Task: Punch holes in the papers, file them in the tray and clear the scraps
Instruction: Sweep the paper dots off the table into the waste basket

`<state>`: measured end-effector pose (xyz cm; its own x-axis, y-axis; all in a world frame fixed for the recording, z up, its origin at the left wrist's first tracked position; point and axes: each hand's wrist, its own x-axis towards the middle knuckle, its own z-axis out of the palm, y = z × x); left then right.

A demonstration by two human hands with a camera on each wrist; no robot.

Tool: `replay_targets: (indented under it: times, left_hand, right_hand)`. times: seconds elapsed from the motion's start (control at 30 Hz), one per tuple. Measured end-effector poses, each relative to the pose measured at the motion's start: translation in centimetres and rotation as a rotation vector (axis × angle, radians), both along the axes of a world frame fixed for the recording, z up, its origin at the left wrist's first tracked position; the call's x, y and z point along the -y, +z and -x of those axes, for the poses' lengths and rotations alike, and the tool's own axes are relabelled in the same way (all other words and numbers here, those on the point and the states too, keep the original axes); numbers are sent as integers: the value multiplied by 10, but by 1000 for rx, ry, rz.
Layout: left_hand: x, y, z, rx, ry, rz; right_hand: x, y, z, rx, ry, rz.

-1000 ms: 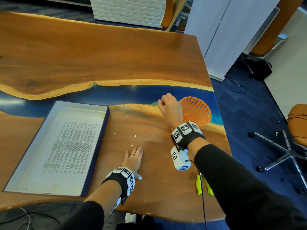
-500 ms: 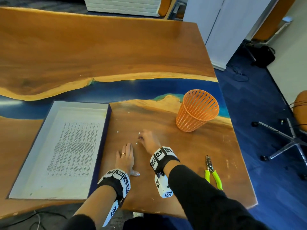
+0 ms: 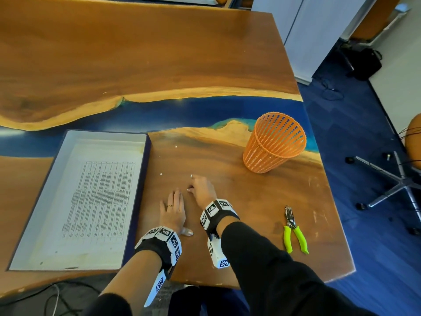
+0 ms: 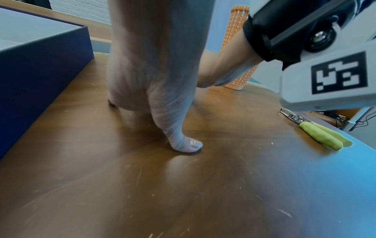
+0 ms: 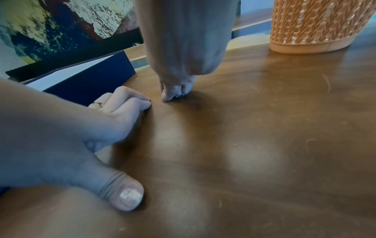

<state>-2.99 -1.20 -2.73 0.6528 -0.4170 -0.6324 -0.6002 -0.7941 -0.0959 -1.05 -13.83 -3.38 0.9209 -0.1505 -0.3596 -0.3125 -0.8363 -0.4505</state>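
A navy tray [image 3: 139, 201] at the left holds a printed paper [image 3: 98, 197]. Tiny white paper scraps [image 3: 160, 173] dot the wood between the tray and the orange mesh basket [image 3: 273, 142]. My left hand [image 3: 173, 208] lies flat on the table, fingers straight, thumb [image 4: 185, 145] spread out. Just right of it my right hand [image 3: 190, 189] is curled, with thumb and fingertips [image 5: 173, 94] pinched together on the tabletop where a white speck shows in the head view. The scrap itself is mostly hidden by the fingers.
A hole punch with green handles [image 3: 293, 229] lies near the table's right front corner. The basket [image 5: 317, 24] stands upright behind the right hand. Beyond the table's right edge are blue carpet and a chair base [image 3: 391, 185].
My right hand has come back from over the basket to the tabletop beside the left hand and pinched down there. The left hand stayed flat in place.
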Motion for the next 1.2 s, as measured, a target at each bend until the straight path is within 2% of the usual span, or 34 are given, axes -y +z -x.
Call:
replay_targets:
  times: [0.33,0.6,0.77,0.93,1.1,1.2]
  left_hand:
    - [5,0,0,-22,24,-39]
    - [3,-3,-1,-26,28,-32]
    - [5,-1,1,-7,19,-33]
    - [12,4,2,29,0,-85]
    - [24,9,6,78,-12,-171]
    - [26,10,8,95,-26,-195]
  right_hand:
    - [-1,-2,1,56,149,55]
    - [-1,-4,1,-13,130,37]
    - [4,2,3,44,30,-24]
    - [32,42,-2,215,-52,-103]
    - [73,93,-6,459,-102,-70]
    - [99,122,-8,537,-125,-28]
